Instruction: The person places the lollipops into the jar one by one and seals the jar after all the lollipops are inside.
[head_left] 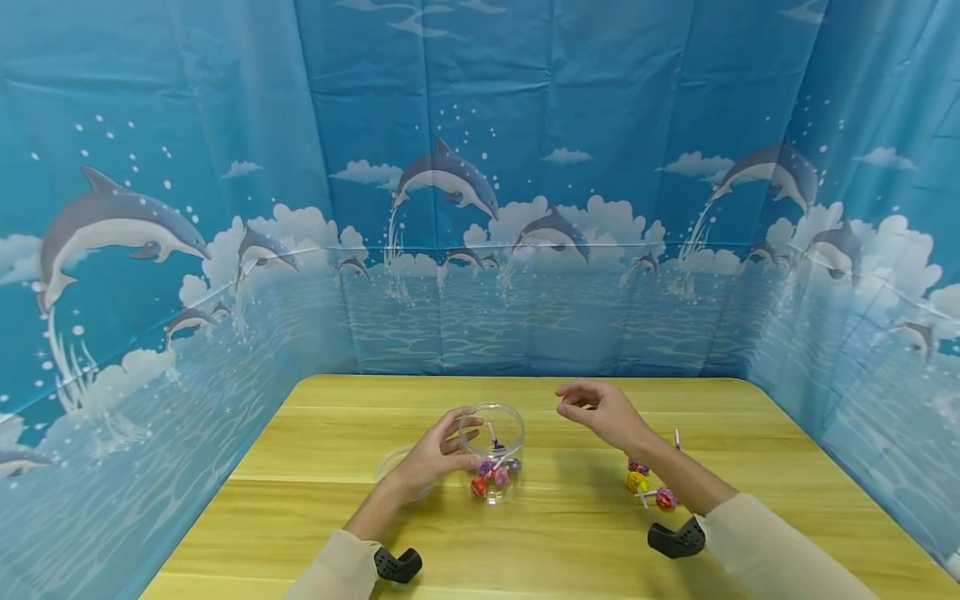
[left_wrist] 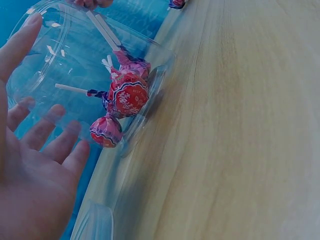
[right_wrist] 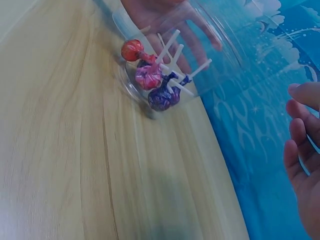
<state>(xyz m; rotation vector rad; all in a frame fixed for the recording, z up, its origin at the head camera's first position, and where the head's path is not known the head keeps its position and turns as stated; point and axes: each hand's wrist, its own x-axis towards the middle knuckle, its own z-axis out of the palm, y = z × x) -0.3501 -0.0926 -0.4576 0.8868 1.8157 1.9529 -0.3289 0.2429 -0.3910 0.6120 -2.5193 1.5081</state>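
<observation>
A clear plastic jar (head_left: 492,454) stands upright on the table with several wrapped lollipops (left_wrist: 131,95) in it, red, pink and purple. My left hand (head_left: 433,457) holds the jar from its left side, thumb near the front and fingers round the back. In the right wrist view the lollipops' white sticks (right_wrist: 170,47) point up inside the jar. My right hand (head_left: 606,414) is raised to the right of the jar, its fingers loosely bent and nothing between them.
Several more lollipops (head_left: 637,482) lie on the table under my right forearm, one yellow. Beside my left hand, partly hidden by it, lies a clear round lid (head_left: 387,463). A blue dolphin-print curtain (head_left: 480,325) rises behind the wooden table (head_left: 555,550).
</observation>
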